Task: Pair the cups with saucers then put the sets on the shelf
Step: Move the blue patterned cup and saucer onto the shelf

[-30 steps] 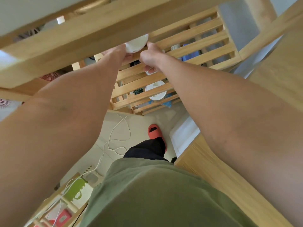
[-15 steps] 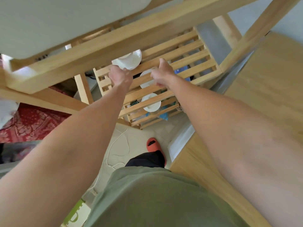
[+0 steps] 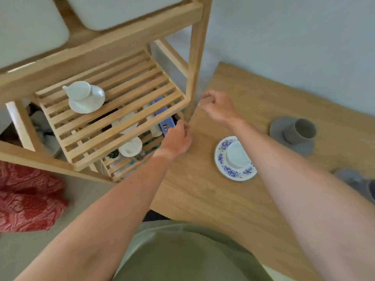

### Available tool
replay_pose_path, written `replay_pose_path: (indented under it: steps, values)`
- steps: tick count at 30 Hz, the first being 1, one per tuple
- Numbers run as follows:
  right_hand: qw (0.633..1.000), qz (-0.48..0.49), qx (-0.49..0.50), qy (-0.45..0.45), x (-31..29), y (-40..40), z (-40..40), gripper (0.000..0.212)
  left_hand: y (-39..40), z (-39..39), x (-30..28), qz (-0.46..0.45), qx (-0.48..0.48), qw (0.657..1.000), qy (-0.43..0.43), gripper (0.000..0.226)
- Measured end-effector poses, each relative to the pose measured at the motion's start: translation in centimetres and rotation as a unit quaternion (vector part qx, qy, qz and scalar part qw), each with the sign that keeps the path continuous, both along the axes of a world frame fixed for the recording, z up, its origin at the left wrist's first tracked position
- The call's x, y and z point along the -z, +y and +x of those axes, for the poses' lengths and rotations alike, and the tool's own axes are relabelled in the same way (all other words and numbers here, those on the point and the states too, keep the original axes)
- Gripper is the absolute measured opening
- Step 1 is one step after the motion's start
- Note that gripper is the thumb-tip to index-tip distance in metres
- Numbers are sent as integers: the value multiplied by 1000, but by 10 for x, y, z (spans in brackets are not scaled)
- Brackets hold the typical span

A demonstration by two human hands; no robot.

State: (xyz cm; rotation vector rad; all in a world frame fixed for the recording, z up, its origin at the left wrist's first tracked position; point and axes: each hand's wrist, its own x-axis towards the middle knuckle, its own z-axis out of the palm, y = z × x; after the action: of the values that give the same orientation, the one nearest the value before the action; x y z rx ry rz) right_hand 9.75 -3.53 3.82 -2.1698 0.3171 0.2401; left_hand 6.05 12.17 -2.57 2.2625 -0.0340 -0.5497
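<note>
A white cup (image 3: 78, 90) stands on a white saucer (image 3: 89, 103) on the slatted wooden shelf (image 3: 129, 86). Two more white sets (image 3: 129, 148) show through the slats on lower levels. On the wooden table (image 3: 213, 199) a white cup (image 3: 237, 154) sits on a blue-flowered saucer (image 3: 222, 161), and a grey cup (image 3: 300, 131) sits on a grey saucer (image 3: 278, 126). My left hand (image 3: 177, 138) hovers at the shelf's front right corner, fingers loosely curled, holding nothing. My right hand (image 3: 218, 107) is over the table's left end, fingers apart and empty.
Another grey piece (image 3: 353, 179) lies blurred at the table's right edge. A red patterned cloth (image 3: 28, 199) lies on the floor at the left. The shelf's upright post (image 3: 194, 57) stands between shelf and table. White cushions (image 3: 30, 27) rest on the top level.
Both hands have let go of the white set and pulled back from the shelf to the right, towards the table. The view has swung right, showing the table with its sets.
</note>
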Motion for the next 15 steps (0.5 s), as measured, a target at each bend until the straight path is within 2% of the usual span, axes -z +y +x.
replay_pose_path:
  steps: [3, 7, 11, 15]
  values:
    - [1000, -4, 17, 14, 5, -55, -50, 36, -40, -22, 0, 47, 90, 995, 8, 34]
    - [1000, -12, 11, 26, 15, -96, -105, 55, -75, -46, 0, 64, 150, 987, -4, 33]
    - [998, -53, -22, 16, 26, -105, -144, 83, -91, -56, -4, 62, 119, 990, 32, 24]
    - [996, -83, -33, -2, 45, -100, -170, 94, -96, -63, -3, -20, 38, 992, 120, 22]
